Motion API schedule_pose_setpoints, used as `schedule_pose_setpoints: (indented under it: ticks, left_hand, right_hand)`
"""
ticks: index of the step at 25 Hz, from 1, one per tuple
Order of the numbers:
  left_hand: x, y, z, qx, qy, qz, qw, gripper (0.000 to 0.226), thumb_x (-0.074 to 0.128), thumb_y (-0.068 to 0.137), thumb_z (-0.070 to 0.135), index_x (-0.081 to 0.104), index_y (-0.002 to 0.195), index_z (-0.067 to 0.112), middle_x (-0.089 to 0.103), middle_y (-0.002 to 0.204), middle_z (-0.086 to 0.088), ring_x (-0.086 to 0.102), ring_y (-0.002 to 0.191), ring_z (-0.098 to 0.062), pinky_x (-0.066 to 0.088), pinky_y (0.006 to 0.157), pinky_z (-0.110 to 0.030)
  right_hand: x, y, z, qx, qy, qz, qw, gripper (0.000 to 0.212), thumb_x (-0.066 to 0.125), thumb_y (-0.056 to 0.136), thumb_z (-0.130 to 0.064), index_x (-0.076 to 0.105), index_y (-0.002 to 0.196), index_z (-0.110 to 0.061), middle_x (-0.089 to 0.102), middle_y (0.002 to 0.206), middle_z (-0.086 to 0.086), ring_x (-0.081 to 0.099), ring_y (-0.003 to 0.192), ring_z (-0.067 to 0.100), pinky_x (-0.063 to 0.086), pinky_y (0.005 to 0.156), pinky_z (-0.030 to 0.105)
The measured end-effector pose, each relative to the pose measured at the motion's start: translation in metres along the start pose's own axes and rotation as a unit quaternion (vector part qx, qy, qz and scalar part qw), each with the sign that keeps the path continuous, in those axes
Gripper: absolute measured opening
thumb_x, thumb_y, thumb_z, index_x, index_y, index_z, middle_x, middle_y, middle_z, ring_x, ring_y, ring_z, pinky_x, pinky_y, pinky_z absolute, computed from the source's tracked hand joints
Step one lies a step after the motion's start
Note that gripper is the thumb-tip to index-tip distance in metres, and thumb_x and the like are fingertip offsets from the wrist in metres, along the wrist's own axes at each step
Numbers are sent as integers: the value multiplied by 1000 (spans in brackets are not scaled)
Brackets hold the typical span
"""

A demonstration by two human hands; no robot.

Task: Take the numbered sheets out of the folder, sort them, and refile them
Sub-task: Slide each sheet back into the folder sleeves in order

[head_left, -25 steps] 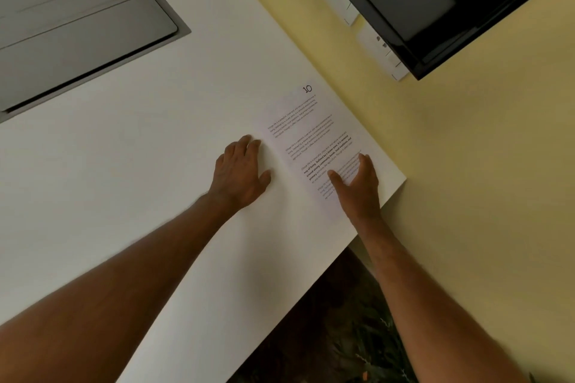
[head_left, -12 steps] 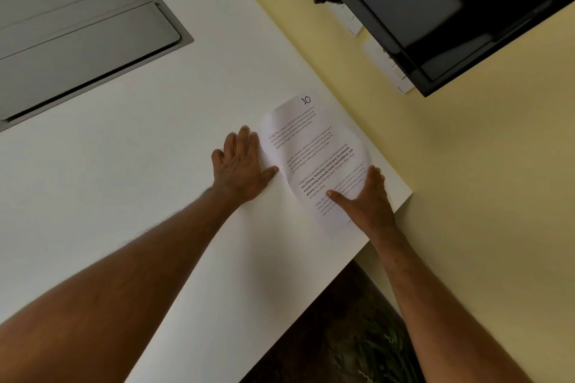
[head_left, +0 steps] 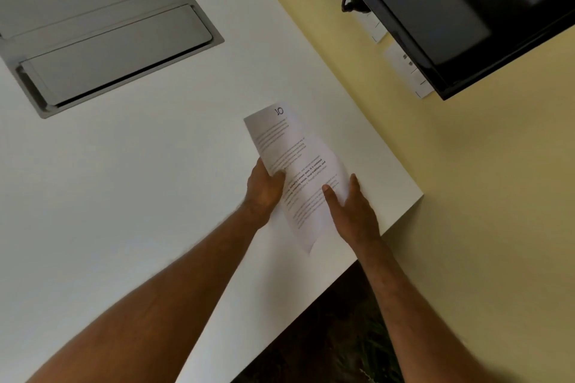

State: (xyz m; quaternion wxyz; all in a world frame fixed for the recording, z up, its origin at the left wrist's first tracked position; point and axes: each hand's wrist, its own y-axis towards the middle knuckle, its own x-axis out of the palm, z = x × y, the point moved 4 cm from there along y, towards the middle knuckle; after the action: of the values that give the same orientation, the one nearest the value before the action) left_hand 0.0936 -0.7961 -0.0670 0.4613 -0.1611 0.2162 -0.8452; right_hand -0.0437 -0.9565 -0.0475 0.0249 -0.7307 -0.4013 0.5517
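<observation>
Sheets, white printed paper topped by a page marked 10 (head_left: 297, 165), held bowed above the white table (head_left: 130, 183) near its corner. Could crease or fan apart and slip out of order if squeezed harder. Left hand (head_left: 264, 188) gripping the left edge, thumb on top; right hand (head_left: 351, 211) gripping the right edge likewise. No folder in view.

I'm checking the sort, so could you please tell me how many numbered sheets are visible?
1: the sheet marked 10, bowed above the white table near its right corner, held by the left hand and right hand. More sheets may lie hidden beneath it.
</observation>
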Motion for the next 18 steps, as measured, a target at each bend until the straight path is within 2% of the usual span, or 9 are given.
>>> schedule_pose_setpoints:
  ticks: [2, 4, 6, 9, 12, 14, 16, 18]
  left_hand:
    - [-16, -15, -9, -10, 7, 30, 999, 30, 53, 103, 26, 57, 131, 19, 71, 117, -3, 72, 104, -25, 64, 85, -49]
    - [-41, -27, -17, -46, -13, 65, 997, 29, 48, 106, 13, 60, 133, 15, 71, 119, -2, 71, 106, -25, 62, 88, -44]
    - [-76, -43, -22, -59, -39, 78, 994, 28, 49, 106, 7, 64, 128, 14, 72, 120, -3, 71, 107, -24, 61, 84, -37]
    - [-134, -78, -24, -63, -79, 73, 992, 22, 57, 105, 8, 67, 122, 17, 76, 112, -1, 75, 99, -18, 61, 72, -28]
    - [-192, -123, -24, -72, -100, 51, 991, 18, 62, 102, 10, 70, 116, 19, 80, 103, 4, 78, 91, -14, 62, 68, -27]
    - [-230, -155, -28, -80, -100, 39, 991, 19, 66, 100, 13, 70, 118, 18, 80, 109, 1, 77, 94, -16, 63, 72, -30]
    - [-270, -188, -38, -87, -96, 38, 991, 25, 70, 97, 16, 70, 122, 16, 79, 114, -3, 77, 100, -20, 63, 79, -34]
    - [-309, -221, -50, -97, -95, 52, 989, 25, 73, 95, 16, 72, 120, 15, 79, 113, -5, 77, 100, -23, 64, 80, -36]
  right_hand:
    - [12, -20, -12, -10, 6, -6, 1000, 84, 41, 100, -67, 13, 165, -20, 39, 162, 9, 47, 142, 32, 42, 113, 45]
    - [24, -38, -25, -23, 25, -3, 999, 76, 45, 102, -62, 24, 162, -20, 47, 155, 5, 53, 136, 28, 48, 106, 42]
    - [38, -55, -40, -44, 44, -2, 998, 66, 49, 102, -57, 36, 155, -20, 54, 148, 2, 56, 132, 24, 50, 100, 38]
    - [61, -81, -63, -59, 89, -27, 994, 64, 54, 102, -53, 38, 154, -21, 53, 150, 1, 54, 134, 22, 50, 104, 38]
    - [86, -112, -94, -57, 167, -69, 982, 62, 61, 100, -49, 43, 152, -20, 57, 144, -3, 57, 128, 15, 45, 94, 22]
    - [103, -139, -119, -50, 222, -107, 968, 56, 67, 98, -47, 50, 146, -23, 63, 131, -12, 64, 113, 3, 46, 85, 13]
    - [125, -171, -146, -51, 268, -158, 949, 44, 70, 96, -45, 61, 134, -24, 74, 116, -15, 72, 98, 2, 56, 81, 17]
    - [149, -203, -171, -59, 283, -194, 937, 32, 73, 95, -40, 70, 121, -20, 79, 106, -8, 76, 96, 11, 60, 79, 25]
